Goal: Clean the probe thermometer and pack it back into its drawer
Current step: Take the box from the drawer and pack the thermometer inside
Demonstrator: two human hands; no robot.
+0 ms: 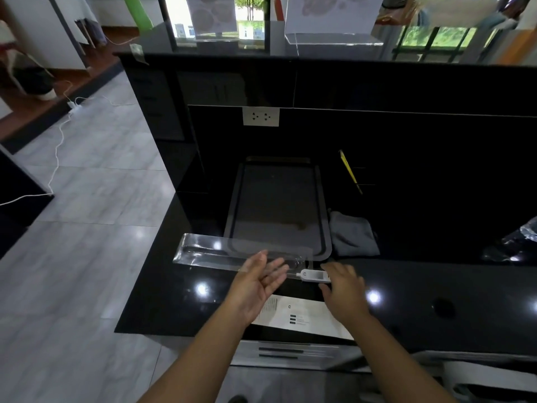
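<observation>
We are holding both hands over the black table [436, 286]. Our left hand [255, 289] is hovering palm-up, fingers [276, 264] spread and gripping nothing, just beside the clear plastic case [209, 251]. Our right hand [344, 289] is lying on the white probe thermometer [312, 275], fingers loosely curled over it; the thermometer is lying on the table in front of the dark tray [276, 199], with a grey cloth [353, 237] beside the tray.

Two bare forearms in view, coming up from the bottom edge — no sleeves visible on either. left hand [255, 289] and right hand [344, 292] both bare: no gloves, no rings, no watch or wristband that I can see. Fingers blurred, nails not readable. Dark shoe tip [236, 399] at the bottom edge — only clothing showing.
</observation>
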